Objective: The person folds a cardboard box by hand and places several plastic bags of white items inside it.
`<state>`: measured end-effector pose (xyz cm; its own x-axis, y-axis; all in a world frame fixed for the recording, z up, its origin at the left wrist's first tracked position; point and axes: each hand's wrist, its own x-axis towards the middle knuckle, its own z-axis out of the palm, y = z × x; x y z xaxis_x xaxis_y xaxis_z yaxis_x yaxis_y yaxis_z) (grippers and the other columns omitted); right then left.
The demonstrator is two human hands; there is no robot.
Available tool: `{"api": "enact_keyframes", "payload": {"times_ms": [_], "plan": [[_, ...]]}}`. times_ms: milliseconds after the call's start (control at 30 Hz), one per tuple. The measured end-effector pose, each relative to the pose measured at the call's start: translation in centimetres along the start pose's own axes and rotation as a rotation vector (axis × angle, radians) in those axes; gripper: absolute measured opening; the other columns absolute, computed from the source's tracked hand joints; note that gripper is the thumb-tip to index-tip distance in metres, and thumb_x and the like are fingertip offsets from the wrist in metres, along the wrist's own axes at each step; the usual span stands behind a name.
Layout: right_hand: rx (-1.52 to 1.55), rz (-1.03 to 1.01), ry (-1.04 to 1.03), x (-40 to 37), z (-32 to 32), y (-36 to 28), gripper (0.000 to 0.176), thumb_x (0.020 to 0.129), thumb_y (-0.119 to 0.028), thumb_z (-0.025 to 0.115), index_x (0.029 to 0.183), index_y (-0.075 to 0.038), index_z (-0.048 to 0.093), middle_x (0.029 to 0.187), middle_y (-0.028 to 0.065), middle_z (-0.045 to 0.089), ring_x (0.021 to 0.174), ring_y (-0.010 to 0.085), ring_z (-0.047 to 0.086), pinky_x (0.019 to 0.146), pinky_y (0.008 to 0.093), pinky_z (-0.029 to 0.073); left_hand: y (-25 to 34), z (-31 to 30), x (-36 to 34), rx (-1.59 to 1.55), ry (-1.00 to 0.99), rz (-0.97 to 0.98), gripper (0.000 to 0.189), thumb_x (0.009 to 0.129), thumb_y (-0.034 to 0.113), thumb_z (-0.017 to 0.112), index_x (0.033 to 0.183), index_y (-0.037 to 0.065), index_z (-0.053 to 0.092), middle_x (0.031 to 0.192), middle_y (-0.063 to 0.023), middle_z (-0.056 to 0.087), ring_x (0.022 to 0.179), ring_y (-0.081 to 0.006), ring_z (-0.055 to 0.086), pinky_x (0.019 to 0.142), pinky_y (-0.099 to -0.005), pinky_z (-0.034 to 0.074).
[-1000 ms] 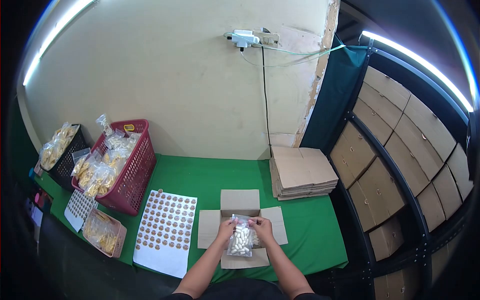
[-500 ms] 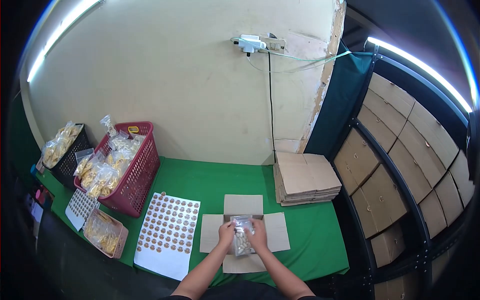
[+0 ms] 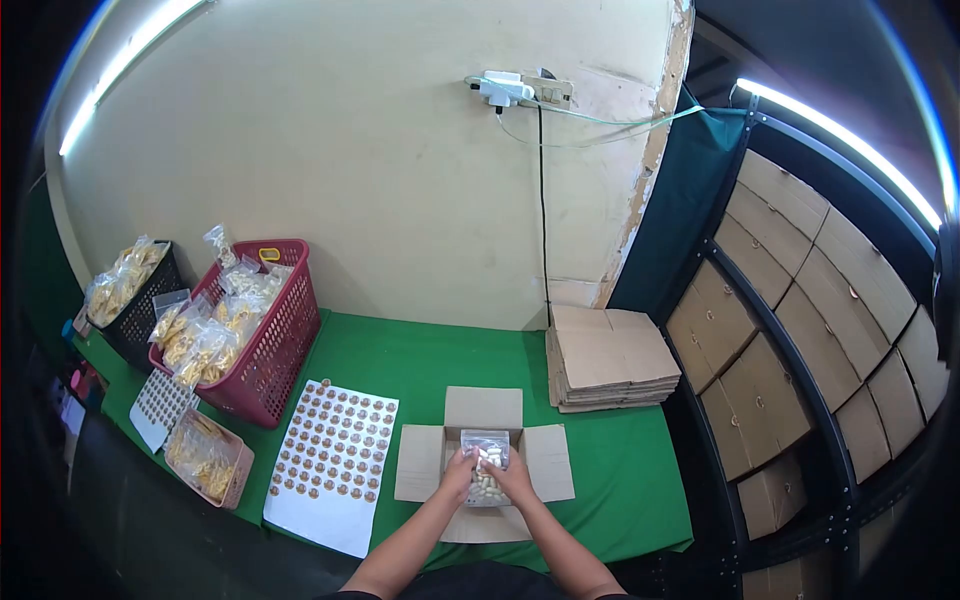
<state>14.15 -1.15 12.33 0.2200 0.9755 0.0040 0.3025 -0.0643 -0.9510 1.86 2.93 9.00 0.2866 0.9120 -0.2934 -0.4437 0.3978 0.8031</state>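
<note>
A clear zip bag [image 3: 486, 494] of whitish oblong pieces is held over the open cardboard box [image 3: 483, 408], whose flaps are spread out. My left hand [image 3: 458, 476] is closed on the bag's left side, thumb on the front. On the opposite side, my right hand [image 3: 514, 478] grips it the same way, with the two thumbs near each other. The bag's top strip shows above my hands. Most of the box's inside is hidden behind the bag and hands.
A sheet of round stickers [image 3: 332, 465] lies left of the box on the green cloth [image 3: 620, 470]. Beyond it stand a maroon basket [image 3: 275, 345], a black basket [image 3: 150, 315] and a small pink basket [image 3: 240, 475], all holding bags. Flattened cardboard [image 3: 615, 350] is stacked at right, beside shelved boxes [image 3: 760, 400].
The bag has turned from a slight tilt to nearly straight and its top strip is more spread. My hands have shifted down its sides, thumbs coming closer together.
</note>
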Motion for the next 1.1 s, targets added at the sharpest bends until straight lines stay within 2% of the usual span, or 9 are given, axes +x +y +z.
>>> {"api": "enact_keyframes", "payload": {"times_ms": [100,300,467,633,733,900,967,1000,1100], "plan": [[0.276,0.039,-0.125,-0.9,-0.4,-0.2,0.05,0.075,-0.025,0.075,0.113,0.0,0.051,0.099,0.0115,0.062,0.093,0.0185,0.06,0.079,0.0312,0.048,-0.9,-0.4,-0.2,-0.008,0.063,-0.042,0.02,0.094,0.019,0.051,0.106,0.004,0.057,0.097,-0.0054,0.062,0.086,-0.0136,0.058,0.076,-0.0286,0.047],[0.033,0.101,-0.008,-1.1,1.1,2.1,0.051,0.074,-0.017,0.076,0.115,0.0,0.049,0.103,0.0108,0.06,0.092,0.016,0.059,0.078,0.0299,0.048,-1.9,-0.4,-0.8,0.134,0.149,0.07,0.018,0.094,0.019,0.052,0.101,0.004,0.059,0.094,-0.0053,0.062,0.085,-0.0128,0.057,0.074,-0.0274,0.046],[0.341,0.128,-0.243,-0.3,1.8,5.0,0.062,0.076,-0.017,0.074,0.125,0.0,0.039,0.109,0.0123,0.057,0.097,0.0165,0.058,0.081,0.03,0.048,-1.0,-0.6,-1.5,0.135,0.186,0.067,0.019,0.093,0.018,0.053,0.105,0.003,0.057,0.095,-0.0056,0.062,0.085,-0.0128,0.057,0.073,-0.0272,0.046],[0.055,-0.007,-0.17,0.4,3.0,7.6,0.09,0.074,-0.015,0.076,0.14,0.001,0.017,0.116,0.0153,0.053,0.105,0.022,0.055,0.087,0.0304,0.046,-1.3,-1.8,-1.3,0.293,0.177,0.028,0.023,0.091,0.013,0.054,0.112,0.003,0.052,0.098,-0.0069,0.062,0.088,-0.0149,0.058,0.074,-0.0282,0.047],[0.021,-0.129,-0.531,1.6,2.6,8.4,0.109,0.075,-0.011,0.072,0.144,-0.007,-0.012,0.118,0.0192,0.052,0.105,0.0227,0.054,0.09,0.0333,0.043,-2.0,-3.5,-0.5,0.397,0.299,0.14,0.027,0.089,0.013,0.056,0.112,0.001,0.048,0.1,-0.0121,0.062,0.095,-0.0218,0.06,0.079,-0.0343,0.046],[0.273,0.281,-0.504,4.3,1.3,7.2,0.097,0.075,-0.016,0.072,0.146,-0.013,0.007,0.122,0.0189,0.05,0.111,0.0279,0.05,0.091,0.039,0.043,1.0,-3.4,0.6,0.893,0.506,0.374,0.035,0.086,0.017,0.059,0.115,0.002,0.045,0.097,-0.0229,0.062,0.092,-0.0387,0.06,0.079,-0.0438,0.046],[-0.59,0.088,-0.19,4.5,2.6,6.3,0.094,0.07,-0.026,0.075,0.144,-0.013,0.018,0.129,0.0197,0.044,0.12,0.0332,0.042,0.094,0.0429,0.041,2.8,-1.9,0.4,1.164,0.535,0.262,0.036,0.086,0.018,0.058,0.116,0.004,0.043,0.094,-0.0228,0.063,0.088,-0.0413,0.06,0.075,-0.0465,0.046],[-0.629,0.137,-0.291,4.7,3.7,6.5,0.097,0.066,-0.034,0.076,0.143,-0.016,0.019,0.142,0.0211,0.028,0.132,0.0392,0.026,0.099,0.0548,0.034,3.1,-1.2,0.5,1.161,0.526,0.169,0.041,0.087,0.018,0.056,0.122,0.005,0.039,0.093,-0.0228,0.063,0.086,-0.0413,0.061,0.073,-0.0482,0.046],[-0.852,0.121,-0.326,3.8,6.3,5.2,0.094,0.069,-0.032,0.073,0.144,-0.021,0.017,0.148,0.0177,0.016,0.136,0.0409,0.014,0.098,0.068,0.024,1.3,-0.6,1.4,1.409,0.591,0.179,0.045,0.087,0.018,0.054,0.126,0.006,0.036,0.093,-0.0225,0.063,0.085,-0.0405,0.061,0.072,-0.0487,0.046]]}}
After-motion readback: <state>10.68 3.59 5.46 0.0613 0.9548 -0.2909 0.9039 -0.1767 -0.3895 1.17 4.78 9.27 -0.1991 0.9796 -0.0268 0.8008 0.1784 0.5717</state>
